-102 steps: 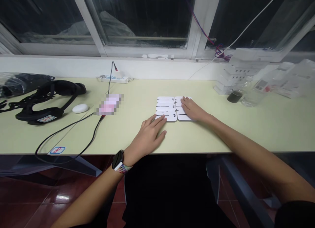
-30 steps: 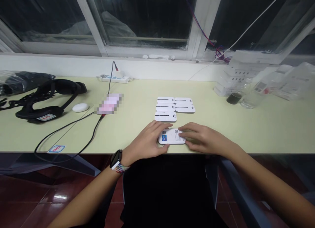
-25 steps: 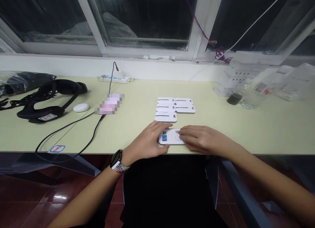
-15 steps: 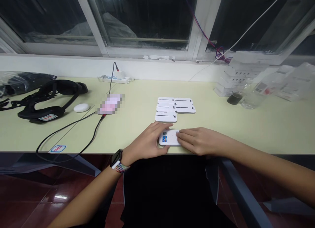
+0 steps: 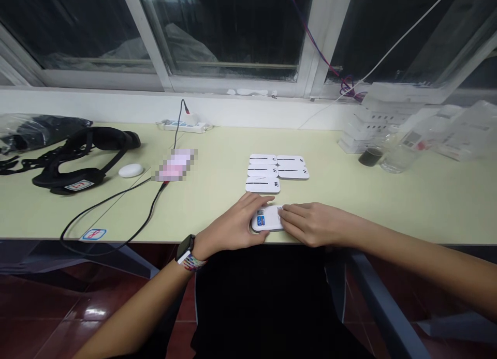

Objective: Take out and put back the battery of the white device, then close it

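A flat white slab with rounded corners [image 5: 271, 220] lies near the table's front edge. It bears a blue sticker and small printed codes. My left hand [image 5: 233, 222] curves round its left end, fingers at the back edge and thumb at the front. Over the slab's right end, my right hand [image 5: 310, 223] presses with its fingers together, hiding that part. Just behind are several similar white slabs [image 5: 262, 184], set out in two columns, each with a black line and a letter-like mark.
To the left lie a black headset [image 5: 93, 157], a white oval object [image 5: 131, 170], a pixelated phone-like item [image 5: 174, 165] and a looping black cable [image 5: 112, 193]. A power strip [image 5: 184, 125] sits by the wall. White boxes [image 5: 382, 116] and a clear bottle [image 5: 394, 162] stand at the back right.
Both hands keep their place on the white slab with hardly any movement. The whole view has shifted very slightly.
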Demonstrator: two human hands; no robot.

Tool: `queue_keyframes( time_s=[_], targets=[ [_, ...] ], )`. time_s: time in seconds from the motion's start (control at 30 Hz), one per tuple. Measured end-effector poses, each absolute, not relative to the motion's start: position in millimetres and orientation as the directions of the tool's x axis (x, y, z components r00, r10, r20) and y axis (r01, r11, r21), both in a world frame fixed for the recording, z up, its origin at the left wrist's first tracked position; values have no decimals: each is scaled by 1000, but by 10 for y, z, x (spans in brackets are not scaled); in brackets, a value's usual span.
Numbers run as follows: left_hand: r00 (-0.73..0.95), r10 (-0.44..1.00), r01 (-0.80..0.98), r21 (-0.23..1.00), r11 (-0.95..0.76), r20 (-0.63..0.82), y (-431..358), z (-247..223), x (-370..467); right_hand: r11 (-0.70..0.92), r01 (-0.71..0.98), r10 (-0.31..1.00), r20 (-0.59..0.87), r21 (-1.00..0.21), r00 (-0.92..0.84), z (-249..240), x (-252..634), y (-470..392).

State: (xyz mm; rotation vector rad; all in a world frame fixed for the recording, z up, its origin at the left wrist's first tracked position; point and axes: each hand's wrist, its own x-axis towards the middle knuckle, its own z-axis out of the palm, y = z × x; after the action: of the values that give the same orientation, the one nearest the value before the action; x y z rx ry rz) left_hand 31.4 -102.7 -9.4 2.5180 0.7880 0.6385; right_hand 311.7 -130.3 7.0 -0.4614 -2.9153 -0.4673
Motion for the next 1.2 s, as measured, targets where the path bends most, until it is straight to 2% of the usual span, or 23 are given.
queue_keyframes(
  time_s=[0.37,0.53,0.63,0.8,0.9,0.97,1.03,1.2],
  targets=[
    [736,606,409,515,-753,302,-1019,-101,315,900,353,299,229,255,-926,54,3111,-1311],
    [733,610,412,517,-750,300,-1014,-109,309,901,358,323,172,246,-931,107,3082,-1325],
    [728,615,412,522,-747,304,-1017,-123,299,892,432,412,151,132,-898,160,3070,-1346],
    [724,622,408,542,-734,297,-1028,-132,297,728,656,685,173,-199,-708,190,3075,-1358],
    [724,624,408,548,-731,294,-1029,-129,299,657,673,742,132,-341,-657,172,3068,-1347],
    [722,626,410,547,-730,294,-1027,-126,300,647,661,749,159,-380,-643,165,3054,-1340],
    [721,629,413,547,-728,292,-1025,-122,301,662,652,742,205,-369,-638,174,3041,-1338],
    [717,629,404,556,-726,301,-1023,-127,297,704,681,708,274,-202,-651,235,3103,-1359]
  ],
)
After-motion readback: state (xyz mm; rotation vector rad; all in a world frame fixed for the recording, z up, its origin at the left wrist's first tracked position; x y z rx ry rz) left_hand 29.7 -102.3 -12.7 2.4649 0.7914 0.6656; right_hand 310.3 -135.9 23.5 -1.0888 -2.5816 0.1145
